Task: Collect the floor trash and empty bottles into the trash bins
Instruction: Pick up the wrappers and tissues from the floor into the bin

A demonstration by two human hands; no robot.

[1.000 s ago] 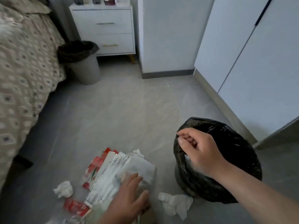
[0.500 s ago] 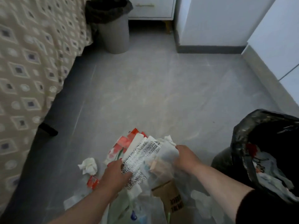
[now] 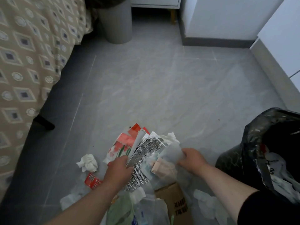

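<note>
Both hands grip a trash pile [image 3: 142, 153] on the floor: left hand [image 3: 119, 170] fingers clamped on silver foil, right hand [image 3: 190, 158] fingers pinching clear plastic. Crumpled tissue [image 3: 88, 162] lies left of the left fingers; black-lined bin [image 3: 259, 143] stands right of the right fingers.

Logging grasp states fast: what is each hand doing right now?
Left hand: closed on the silver foil wrapper.
Right hand: closed on the clear plastic bag.

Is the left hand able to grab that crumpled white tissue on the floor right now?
Probably yes: the crumpled tissue lies uncovered on the floor just beside the left hand, but that hand is busy gripping the silver foil wrapper.
</note>
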